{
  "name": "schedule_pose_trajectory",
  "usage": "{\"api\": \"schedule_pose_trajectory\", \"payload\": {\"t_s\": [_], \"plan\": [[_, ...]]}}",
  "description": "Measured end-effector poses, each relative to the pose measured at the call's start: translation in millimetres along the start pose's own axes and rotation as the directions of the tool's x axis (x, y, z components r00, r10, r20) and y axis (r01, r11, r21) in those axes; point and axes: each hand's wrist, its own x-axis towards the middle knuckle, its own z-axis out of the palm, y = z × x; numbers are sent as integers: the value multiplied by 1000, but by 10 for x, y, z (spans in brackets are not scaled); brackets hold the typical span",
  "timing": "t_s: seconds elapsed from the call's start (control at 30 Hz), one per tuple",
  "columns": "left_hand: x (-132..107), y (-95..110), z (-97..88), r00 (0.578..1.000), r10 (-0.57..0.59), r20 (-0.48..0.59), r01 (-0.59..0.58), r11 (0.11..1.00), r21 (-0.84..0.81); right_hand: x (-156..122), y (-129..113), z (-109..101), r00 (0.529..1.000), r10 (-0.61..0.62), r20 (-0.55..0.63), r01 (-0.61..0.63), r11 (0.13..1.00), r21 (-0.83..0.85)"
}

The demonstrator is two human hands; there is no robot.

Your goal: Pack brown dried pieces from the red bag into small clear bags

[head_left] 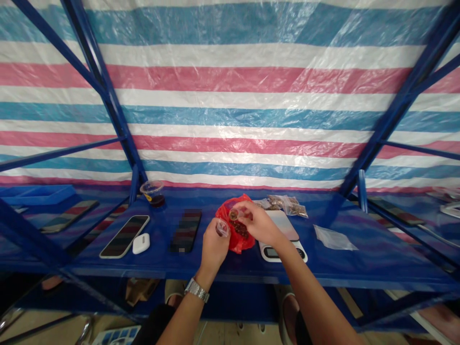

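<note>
A red plastic bag (pixel 235 245) lies spread open on the blue table, with small dark brown pieces (pixel 240 229) inside. My left hand (pixel 212 247), a metal watch on its wrist, is closed round a small clear plastic bag (pixel 223 228) at the red bag's left edge. Over the red bag, my right hand (pixel 262 223) pinches a small clear cup (pixel 234 214) with some brownish matter in it. To the right, partly under my right arm, is a white kitchen scale (pixel 282 225). Several filled clear bags (pixel 287 203) lie behind it.
Empty clear bags (pixel 332 238) rest on the right side. Leftward are a black phone (pixel 186 230), a white earbud case (pixel 141 244), another phone (pixel 125 236) and a plastic cup of dark liquid (pixel 154 194). Blue frame posts (pixel 108 96) flank the table before a striped sheet (pixel 237 115).
</note>
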Motion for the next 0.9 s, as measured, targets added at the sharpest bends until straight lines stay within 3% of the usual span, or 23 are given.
{"api": "schedule_pose_trajectory", "payload": {"t_s": [0.17,0.3,0.43,0.53,0.6,0.7,0.8,0.9], "plan": [[-30,37,14,1000,-22,10,22,999,-49,-11,-313,65,978,-171,120,187,973,-134],[-36,82,26,1000,-12,-16,10,994,-111,-29,-444,98,957,-211,197,258,931,-258],[-34,94,33,1000,2,-13,-3,996,-86,-16,-475,88,951,-234,200,286,913,-290],[-32,80,22,1000,5,8,-4,997,-74,11,-385,37,959,-250,131,276,925,-261],[-25,60,2,1000,14,-17,-16,997,-69,24,-267,-16,976,-208,69,219,933,-285],[-1,15,-33,998,-1,-64,-1,1000,-30,17,-55,-76,998,-51,39,63,910,-409],[22,-28,-54,993,-122,3,122,992,-21,-12,93,-53,991,109,82,-49,846,-532],[27,-45,-58,984,-168,61,169,986,-7,-26,125,44,979,181,91,-86,776,-625]]}}
